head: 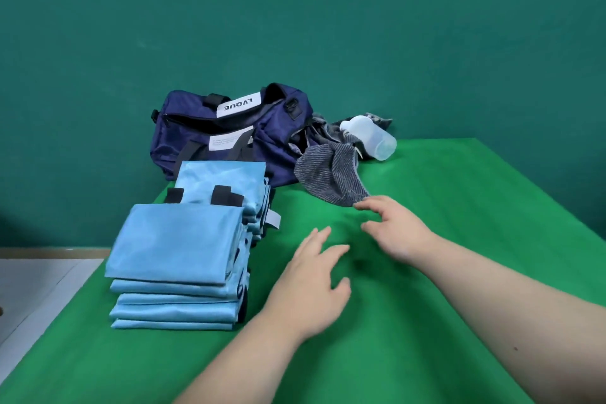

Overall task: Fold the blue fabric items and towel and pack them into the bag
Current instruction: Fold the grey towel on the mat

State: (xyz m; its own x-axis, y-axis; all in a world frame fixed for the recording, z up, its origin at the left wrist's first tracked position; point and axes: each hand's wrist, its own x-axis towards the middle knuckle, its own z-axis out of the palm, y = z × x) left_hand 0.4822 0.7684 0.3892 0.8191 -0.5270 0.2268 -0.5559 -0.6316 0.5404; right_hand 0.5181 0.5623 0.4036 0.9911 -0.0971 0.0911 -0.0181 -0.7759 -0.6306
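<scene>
The towel point(329, 175) lay crumpled on the green surface point(426, 272), a grey striped heap just right of the bag point(226, 131), its near corner drooping toward the person. It looked soft and limp — light enough for one hand, but likely to sag and twist unless taken by two corners and spread flat. That near corner, just beyond the right hand's fingertips, seemed the natural place to pinch it. More of the same cloth ran back under a pale plastic bottle point(370, 138) lying on its side, so a pull could tip or roll the bottle.

The right hand point(398, 228) hovered with fingers spread and slack, gripping nothing, its tips almost at the towel's edge; whether they touched it I could not tell. The left hand point(311, 285) hung open too, palm down over bare surface, empty.

To the left stood the blue items point(178, 259) — two neat folded stacks, thin and slick-looking, apt to slide if lifted carelessly. The bag sat behind them, its top zip gaping.
</scene>
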